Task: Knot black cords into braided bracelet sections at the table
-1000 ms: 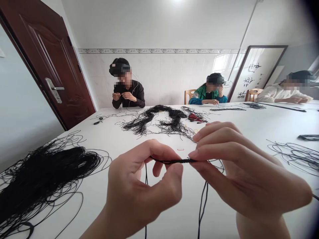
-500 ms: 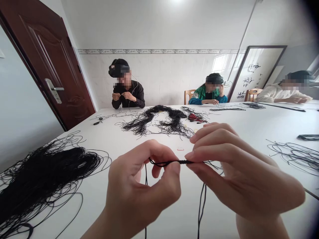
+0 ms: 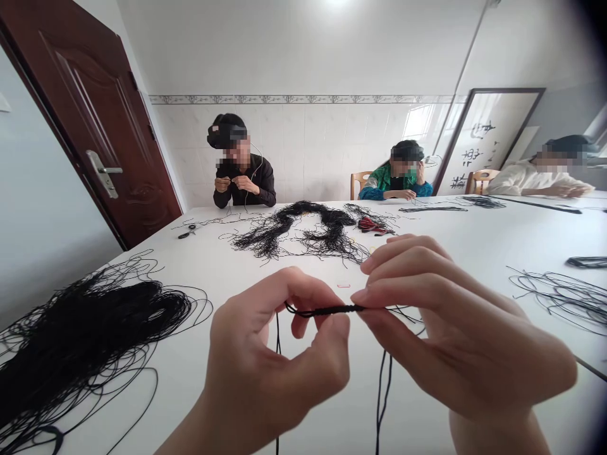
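A short length of knotted black cord [image 3: 325, 310] runs between my two hands, pinched at each end. My left hand [image 3: 279, 357] holds it between thumb and forefinger, and a thin strand [image 3: 277, 373] drops from that side. My right hand [image 3: 458, 328] pinches the other end, with two loose strands [image 3: 383, 398] hanging below it. Both hands are raised above the white table [image 3: 227, 268]. A large tangled heap of black cord [image 3: 85, 335] lies to the left of my left hand.
More black cord lies in a long tangled pile [image 3: 294, 234] across the table, with loose loops [image 3: 564, 297] at right. Small scissors [image 3: 186, 231] and a red-handled tool [image 3: 374, 225] lie beyond. Several seated people work at the far side, their hands apart from mine.
My right hand has shifted slightly left and down, closer to my left hand. The cord stays pinched between both hands.
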Demonstrator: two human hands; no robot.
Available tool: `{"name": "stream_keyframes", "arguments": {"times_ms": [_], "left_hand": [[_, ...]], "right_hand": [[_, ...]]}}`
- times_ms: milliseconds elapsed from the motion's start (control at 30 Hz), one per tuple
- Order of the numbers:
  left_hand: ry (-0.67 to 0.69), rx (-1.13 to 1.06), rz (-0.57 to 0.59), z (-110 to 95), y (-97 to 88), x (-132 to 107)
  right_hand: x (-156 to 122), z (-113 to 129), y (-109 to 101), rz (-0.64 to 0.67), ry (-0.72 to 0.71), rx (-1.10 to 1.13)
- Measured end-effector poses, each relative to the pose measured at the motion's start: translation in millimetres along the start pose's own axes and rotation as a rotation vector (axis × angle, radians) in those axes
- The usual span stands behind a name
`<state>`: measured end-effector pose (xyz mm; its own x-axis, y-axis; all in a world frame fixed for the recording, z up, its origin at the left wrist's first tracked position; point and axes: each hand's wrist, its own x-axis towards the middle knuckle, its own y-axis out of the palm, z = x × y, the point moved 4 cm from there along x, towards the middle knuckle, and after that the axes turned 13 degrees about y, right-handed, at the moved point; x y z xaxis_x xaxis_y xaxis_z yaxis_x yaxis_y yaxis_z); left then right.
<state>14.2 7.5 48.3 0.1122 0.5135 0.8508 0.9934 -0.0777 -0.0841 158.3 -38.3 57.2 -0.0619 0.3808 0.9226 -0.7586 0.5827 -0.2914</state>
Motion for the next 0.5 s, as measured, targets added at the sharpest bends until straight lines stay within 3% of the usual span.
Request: {"name": "stream_keyframes", "arguments": {"times_ms": [500], "left_hand": [[0.037,-0.013,0.041,1.1,0.7,0.5]], "right_hand": [[-0.6,0.8,0.3,0.016,0.002,-0.011]]}}
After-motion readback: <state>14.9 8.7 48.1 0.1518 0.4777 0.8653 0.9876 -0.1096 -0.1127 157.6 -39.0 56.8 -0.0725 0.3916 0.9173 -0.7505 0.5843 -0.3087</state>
